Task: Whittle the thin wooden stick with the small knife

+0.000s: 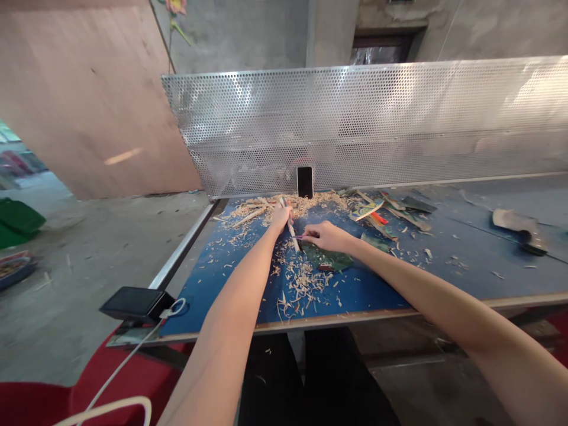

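The stick (pixel 292 232) lies over the middle of the blue worktop (pixel 204 290), slanting from far left to near right. The left hand (pixel 281 219) is closed around its far part. The right hand (pixel 326 236) is closed on a thin purple tool (pixel 299 237), whose tip meets the stick near its near end. Just beneath and beside the right hand lies a dark green scrap (pixel 331 259).

Pale shavings (pixel 306 287) are scattered at the near side, with more heaped along the far edge around a phone (pixel 305 181) standing upright before the perforated panel (pixel 275 130). Loose strips (pixel 249 216) lie far left; colourful scraps (pixel 366 210) lie to the right of the phone. A black box (pixel 135 303) with a white cable (pixel 128 358) sits at the near left corner.
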The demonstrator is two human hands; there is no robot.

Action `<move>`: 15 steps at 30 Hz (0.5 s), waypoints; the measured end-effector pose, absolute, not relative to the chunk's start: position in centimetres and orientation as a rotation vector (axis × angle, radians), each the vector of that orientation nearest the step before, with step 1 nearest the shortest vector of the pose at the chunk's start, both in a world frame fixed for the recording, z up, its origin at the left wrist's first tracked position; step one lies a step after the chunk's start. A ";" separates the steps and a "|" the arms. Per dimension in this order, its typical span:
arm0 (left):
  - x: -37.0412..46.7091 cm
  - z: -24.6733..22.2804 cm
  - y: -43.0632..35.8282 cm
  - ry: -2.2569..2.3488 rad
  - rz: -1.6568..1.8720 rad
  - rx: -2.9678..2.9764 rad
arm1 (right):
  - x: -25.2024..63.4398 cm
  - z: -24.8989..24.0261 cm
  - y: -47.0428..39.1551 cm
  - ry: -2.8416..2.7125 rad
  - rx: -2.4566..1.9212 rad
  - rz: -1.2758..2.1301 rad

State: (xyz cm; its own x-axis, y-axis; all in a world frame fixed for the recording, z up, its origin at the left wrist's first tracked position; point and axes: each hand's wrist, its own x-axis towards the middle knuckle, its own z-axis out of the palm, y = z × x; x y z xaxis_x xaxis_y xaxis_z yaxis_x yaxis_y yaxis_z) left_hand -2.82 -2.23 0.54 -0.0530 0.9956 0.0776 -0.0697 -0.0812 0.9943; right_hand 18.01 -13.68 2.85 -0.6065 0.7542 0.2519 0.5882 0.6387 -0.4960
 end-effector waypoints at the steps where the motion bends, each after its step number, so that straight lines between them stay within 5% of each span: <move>1: -2.8 0.6 -2.3 1.151 1.338 1.189 | 18.1 2.9 -13.7 -2.427 -1.041 0.525; 15: -2.8 1.1 -2.8 1.136 1.326 1.192 | 18.4 2.5 -13.0 -2.406 -1.059 0.522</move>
State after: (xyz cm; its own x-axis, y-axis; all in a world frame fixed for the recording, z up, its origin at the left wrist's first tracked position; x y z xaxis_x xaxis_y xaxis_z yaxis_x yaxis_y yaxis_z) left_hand -2.81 -2.79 1.07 -0.0347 0.9965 0.0764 -0.0772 -0.0789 0.9939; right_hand 18.42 -13.03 2.50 -0.5992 0.7593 0.2539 0.5857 0.6320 -0.5075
